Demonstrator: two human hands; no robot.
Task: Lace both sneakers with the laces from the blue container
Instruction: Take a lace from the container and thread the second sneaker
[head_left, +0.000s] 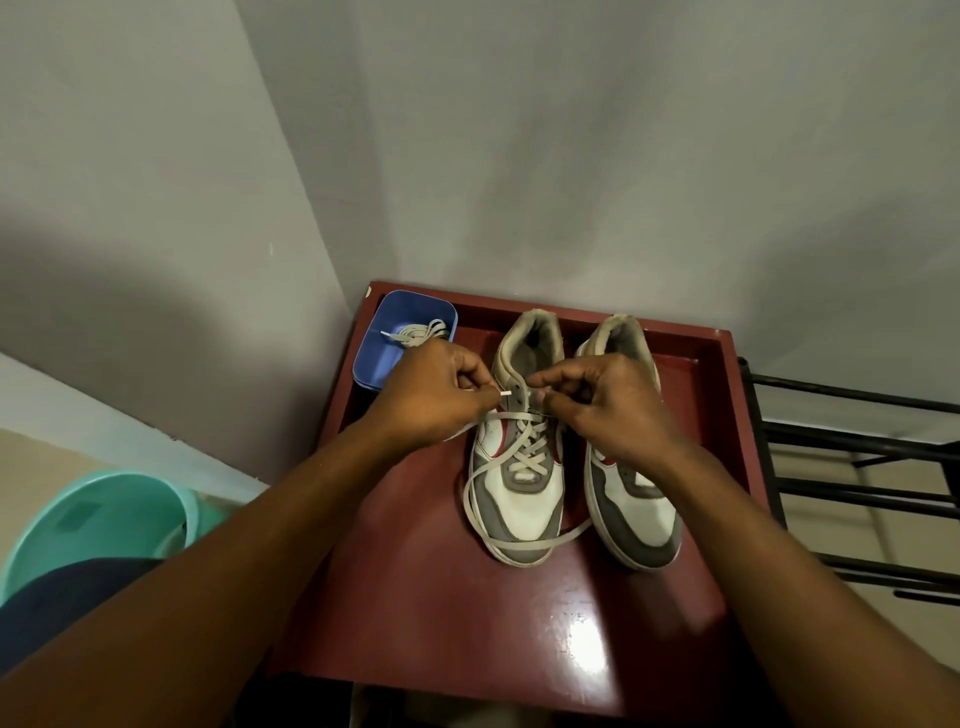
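Two grey-and-white sneakers stand side by side on a dark red table (441, 597), toes toward me. The left sneaker (519, 499) carries a beige lace (527, 447) crossed through several eyelets, with loose ends looping around its toe. My left hand (436, 395) pinches the lace's white tip at an upper eyelet. My right hand (602, 400) grips the sneaker's upper edge by the eyelets on the other side. The right sneaker (639, 499) has no lace that I can see. A blue container (384, 353) at the table's back left corner holds another coiled beige lace (421, 332).
Grey walls stand close behind and to the left of the table. A teal plastic tub (93, 519) with dark cloth sits on the floor at the left. A black metal rack (857, 467) stands to the right of the table.
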